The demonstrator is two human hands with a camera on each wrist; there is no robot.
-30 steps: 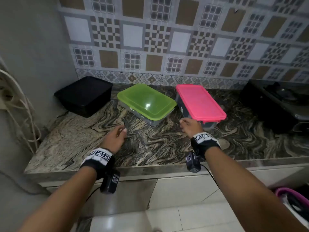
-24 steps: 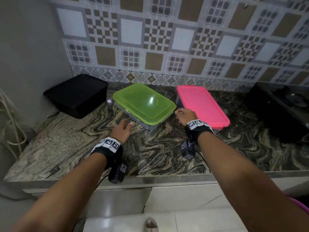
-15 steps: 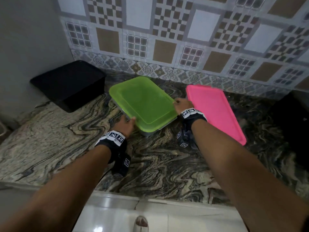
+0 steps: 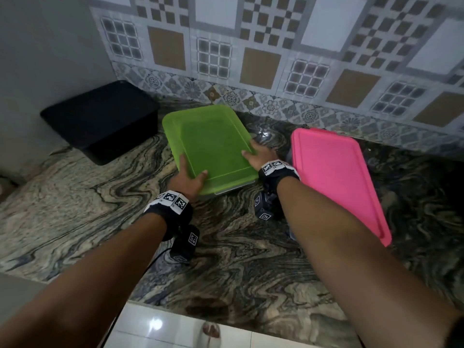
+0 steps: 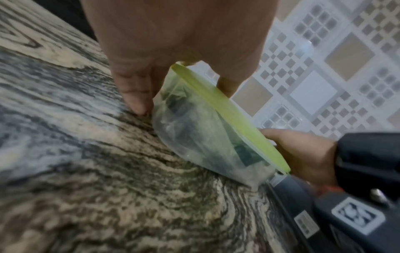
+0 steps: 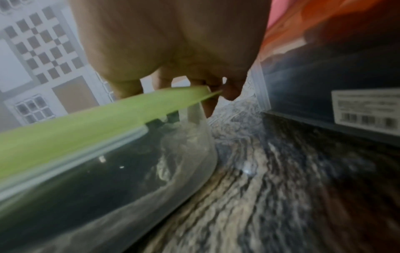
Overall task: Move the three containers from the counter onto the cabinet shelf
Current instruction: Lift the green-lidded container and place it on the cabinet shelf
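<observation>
- Green lid (image 4: 211, 144): translucent plastic, smooth, soft sheen; its tub (image 5: 203, 137) below is clear, slightly cloudy plastic.
- Pink lid (image 4: 336, 177), at 3 o'clock of the green one: opaque plastic, smooth and matt; a paper label (image 6: 365, 107) is stuck on its tub's side.
- Black box (image 4: 100, 119), at 9 o'clock: matt dark plastic.
- Surface (image 4: 251, 259): polished stone with wavy grey and cream veins, glossy.
- Wall (image 4: 276, 46): patterned ceramic tiles, smooth.
- Floor (image 4: 160, 327), at 6 o'clock: pale glossy tiles with a light glare.
- Wristbands (image 4: 170, 202): black cloth.
</observation>
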